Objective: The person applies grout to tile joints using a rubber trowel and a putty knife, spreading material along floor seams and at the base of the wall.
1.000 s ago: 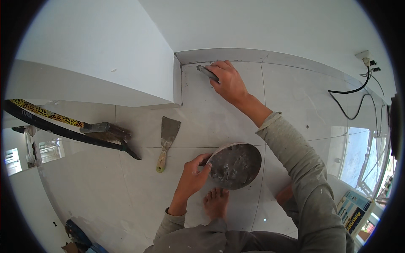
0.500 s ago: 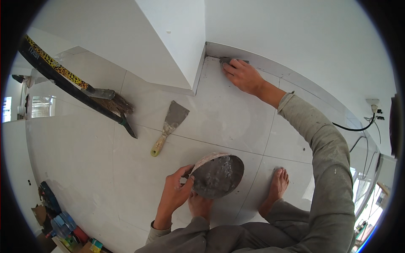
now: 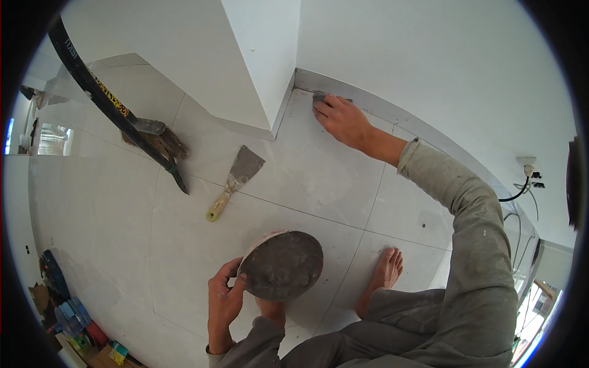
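Observation:
My right hand (image 3: 342, 119) reaches far forward and presses a small grey tool (image 3: 321, 96) against the joint where the floor tiles meet the grey skirting (image 3: 374, 107), near the inner corner of the white wall. My left hand (image 3: 224, 300) grips the rim of a round shallow bowl (image 3: 283, 265) smeared with dark grey paste, held low over my bare feet. A putty knife (image 3: 234, 179) with a yellowish handle lies on the tiles between the two hands, untouched.
A brush (image 3: 161, 142) and a long black bar with yellow markings (image 3: 104, 95) lie at the left. Small packages and clutter (image 3: 73, 322) sit at the lower left. A wall socket with black cables (image 3: 529, 175) is on the right. My bare foot (image 3: 384, 273) rests on the tiles.
The view has swung, so the wall corner now sits higher and more central. My right hand stays at the skirting joint near the corner. My left hand keeps hold of the bowl.

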The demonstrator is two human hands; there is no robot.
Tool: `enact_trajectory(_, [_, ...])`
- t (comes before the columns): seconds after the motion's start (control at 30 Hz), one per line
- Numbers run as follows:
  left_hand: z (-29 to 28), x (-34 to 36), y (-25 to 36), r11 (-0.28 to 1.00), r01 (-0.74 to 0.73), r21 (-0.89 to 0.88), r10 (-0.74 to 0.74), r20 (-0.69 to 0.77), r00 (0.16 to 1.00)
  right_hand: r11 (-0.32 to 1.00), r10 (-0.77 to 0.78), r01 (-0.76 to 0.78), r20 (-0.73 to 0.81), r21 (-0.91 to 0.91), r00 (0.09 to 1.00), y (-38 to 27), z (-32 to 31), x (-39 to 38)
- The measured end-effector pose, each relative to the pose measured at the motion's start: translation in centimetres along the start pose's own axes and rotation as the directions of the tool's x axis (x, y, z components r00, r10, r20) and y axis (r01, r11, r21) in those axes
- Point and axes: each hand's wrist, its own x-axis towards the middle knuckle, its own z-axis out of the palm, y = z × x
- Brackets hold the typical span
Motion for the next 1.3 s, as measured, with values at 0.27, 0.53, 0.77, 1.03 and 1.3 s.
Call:
enact_trajectory(0.27, [0.9,-1.2,-0.3,0.993,0.098,-0.071,-0.104,-0.088,0.991,0.989,-0.073,0.086,0.11,-0.117,0.991,0.7,1.1,1.3])
enact_trajectory(0.53, [0.4,-2.2,-0.6,0.984,0.066,-0.164,-0.087,-0.125,0.988,0.971,-0.171,0.224,0.402,-0.088,0.9,3.9,-4.2,-8.2])
enact_trajectory(0.77, [1.2,-3.9,0.5,0.977,0.046,-0.206,-0.1,-0.261,0.96,0.982,-0.191,0.191,0.021,-0.007,0.981,0.5,-1.4,2.8])
enact_trajectory(1.03, [1.3,-4.8,-1.7,0.945,0.089,-0.316,-0.2,-0.341,0.919,0.99,-0.064,0.074,0.093,-0.117,0.994,-0.5,2.7,4.6])
enact_trajectory(1.3, [1.4,-4.7,-1.5,0.958,0.093,-0.272,-0.178,-0.308,0.935,0.987,0.043,0.053,0.567,-0.151,0.823,-0.2,-1.8,-0.4])
